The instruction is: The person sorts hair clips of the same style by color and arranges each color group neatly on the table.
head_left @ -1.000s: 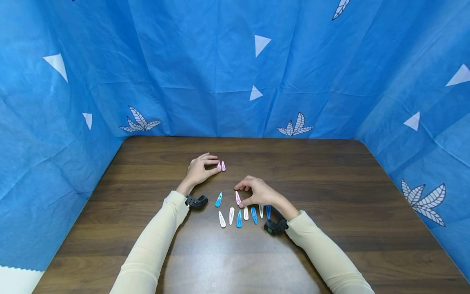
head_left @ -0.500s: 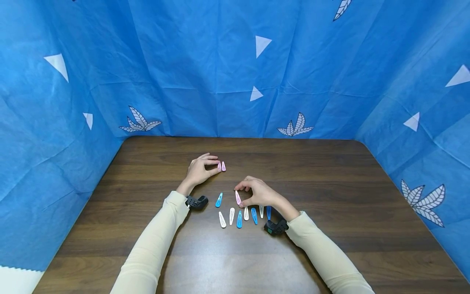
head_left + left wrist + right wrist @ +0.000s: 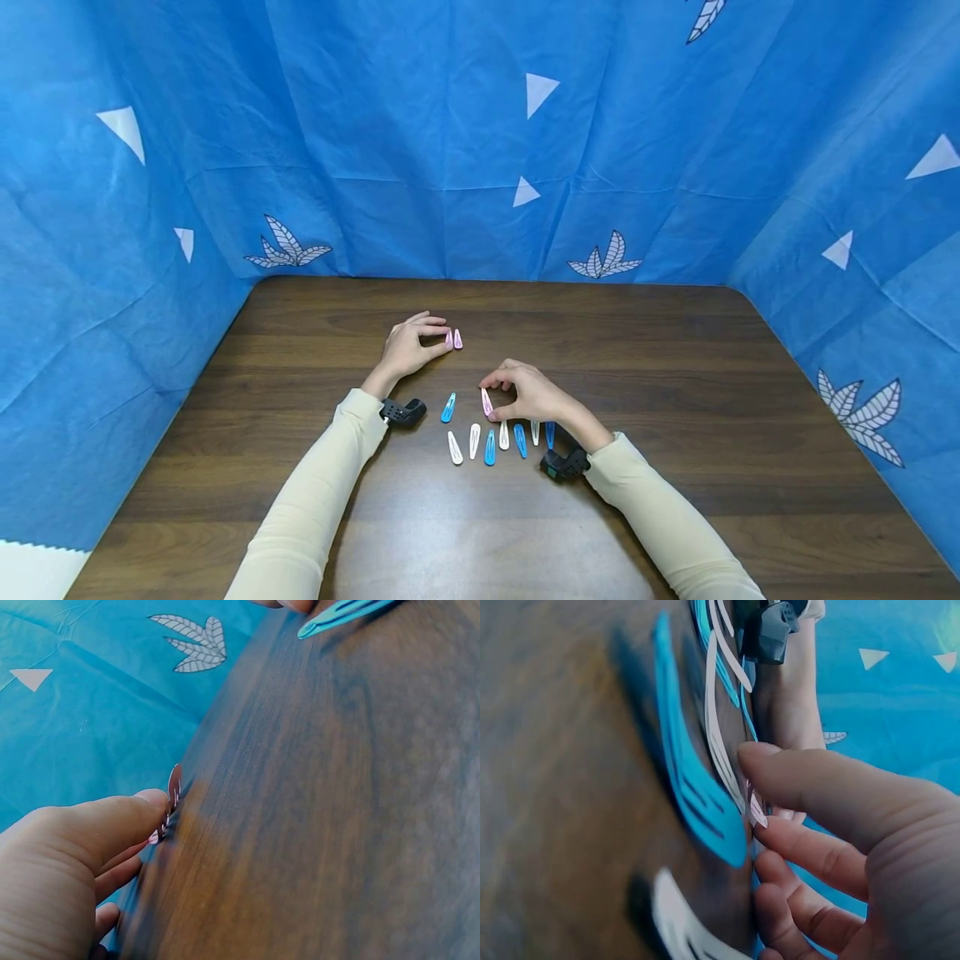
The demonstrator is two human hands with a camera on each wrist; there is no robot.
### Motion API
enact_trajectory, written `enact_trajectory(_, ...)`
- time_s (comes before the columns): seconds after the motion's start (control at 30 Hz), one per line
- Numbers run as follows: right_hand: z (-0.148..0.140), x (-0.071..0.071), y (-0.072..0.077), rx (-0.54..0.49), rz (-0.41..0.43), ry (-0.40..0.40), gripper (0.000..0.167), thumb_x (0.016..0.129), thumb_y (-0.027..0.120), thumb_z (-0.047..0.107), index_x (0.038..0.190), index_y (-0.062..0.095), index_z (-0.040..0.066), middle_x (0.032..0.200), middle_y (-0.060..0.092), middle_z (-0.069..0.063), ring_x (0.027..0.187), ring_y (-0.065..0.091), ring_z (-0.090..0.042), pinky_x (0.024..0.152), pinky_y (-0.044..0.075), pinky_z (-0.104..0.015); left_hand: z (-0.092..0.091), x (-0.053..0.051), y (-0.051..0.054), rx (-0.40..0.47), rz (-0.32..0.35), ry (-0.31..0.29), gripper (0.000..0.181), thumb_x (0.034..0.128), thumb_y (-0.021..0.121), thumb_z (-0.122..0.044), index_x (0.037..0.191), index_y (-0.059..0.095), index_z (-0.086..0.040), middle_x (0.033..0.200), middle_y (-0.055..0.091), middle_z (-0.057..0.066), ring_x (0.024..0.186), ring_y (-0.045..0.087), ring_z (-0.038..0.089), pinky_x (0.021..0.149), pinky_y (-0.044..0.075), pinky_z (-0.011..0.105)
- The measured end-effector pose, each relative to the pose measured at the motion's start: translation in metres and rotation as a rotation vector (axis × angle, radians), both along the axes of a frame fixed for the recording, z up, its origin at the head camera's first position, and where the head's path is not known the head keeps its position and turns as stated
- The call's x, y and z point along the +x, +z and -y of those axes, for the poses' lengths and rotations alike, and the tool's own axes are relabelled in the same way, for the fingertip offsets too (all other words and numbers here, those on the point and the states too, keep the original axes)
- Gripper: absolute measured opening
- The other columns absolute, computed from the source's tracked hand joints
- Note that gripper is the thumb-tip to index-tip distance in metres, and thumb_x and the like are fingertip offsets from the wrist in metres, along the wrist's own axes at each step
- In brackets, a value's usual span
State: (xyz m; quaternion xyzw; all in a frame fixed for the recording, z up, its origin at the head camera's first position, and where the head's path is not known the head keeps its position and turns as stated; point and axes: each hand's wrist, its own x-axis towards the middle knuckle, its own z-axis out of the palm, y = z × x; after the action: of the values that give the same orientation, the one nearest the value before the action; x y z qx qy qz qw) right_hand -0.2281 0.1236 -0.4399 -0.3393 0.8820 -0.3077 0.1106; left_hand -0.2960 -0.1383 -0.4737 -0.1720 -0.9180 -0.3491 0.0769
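Note:
At the far part of the table, my left hand (image 3: 407, 347) pinches a pink snap hair clip (image 3: 449, 337) between thumb and fingers. A second pink hair clip (image 3: 458, 339) lies just right of it. Nearer to me, my right hand (image 3: 531, 395) holds another pink hair clip (image 3: 486, 402) by its ends, thumb at the near end and a fingertip at the far one. In the right wrist view the thumb and fingers (image 3: 810, 851) partly hide this pink clip. The left wrist view shows the left thumb (image 3: 124, 821) against its clip, seen edge-on.
A light blue hair clip (image 3: 447, 408) lies between the hands. White clips (image 3: 455, 448) and blue clips (image 3: 490, 448) form a loose row below and under the right wrist. All lie on the brown wooden table (image 3: 637, 350). A blue patterned curtain (image 3: 375, 142) surrounds its far sides.

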Motion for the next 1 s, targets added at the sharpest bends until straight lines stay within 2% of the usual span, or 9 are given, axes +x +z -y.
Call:
enact_trajectory(0.2, -0.001, -0.003, 0.005, -0.022, 0.028, -0.021, 0.04, 0.08, 0.08, 0.018, 0.117, 0.069, 0.006, 0.095, 0.067, -0.001, 0.086, 0.06, -0.011, 0.078, 0.051, -0.024, -0.001, 0.0, -0.001, -0.01, -0.004, 0.002, 0.037, 0.0844, 0.074, -0.033, 0.116, 0.074, -0.013, 0.13, 0.066, 0.003, 0.14, 0.042, 0.025, 0.112, 0.03, 0.052)
enact_trajectory(0.4, 0.001, -0.012, 0.018, -0.058, 0.071, -0.04, 0.042, 0.08, 0.08, 0.016, 0.116, 0.068, -0.001, 0.09, 0.069, -0.004, 0.082, 0.062, -0.012, 0.074, 0.051, -0.022, 0.0, 0.0, -0.002, -0.004, 0.001, 0.008, 0.037, 0.0847, 0.074, -0.033, 0.116, 0.074, -0.013, 0.13, 0.066, 0.002, 0.14, 0.043, 0.024, 0.113, 0.03, 0.049)
enact_trajectory(0.7, 0.008, -0.035, 0.04, -0.071, 0.044, -0.079, 0.045, 0.08, 0.08, 0.014, 0.12, 0.067, -0.001, 0.094, 0.07, -0.007, 0.085, 0.063, -0.015, 0.077, 0.055, -0.026, -0.001, 0.001, -0.002, -0.008, 0.006, 0.01, 0.037, 0.0848, 0.074, -0.033, 0.117, 0.073, -0.013, 0.131, 0.065, 0.003, 0.14, 0.042, 0.025, 0.113, 0.029, 0.05)
enact_trajectory(1.0, 0.019, -0.058, 0.046, -0.117, 0.082, -0.155, 0.047, 0.081, 0.079, 0.014, 0.122, 0.065, -0.002, 0.098, 0.07, -0.011, 0.088, 0.064, -0.018, 0.079, 0.055, -0.028, -0.001, 0.001, -0.001, 0.002, 0.005, 0.013, 0.038, 0.0846, 0.074, -0.033, 0.117, 0.073, -0.013, 0.131, 0.065, 0.002, 0.14, 0.041, 0.024, 0.113, 0.029, 0.051)
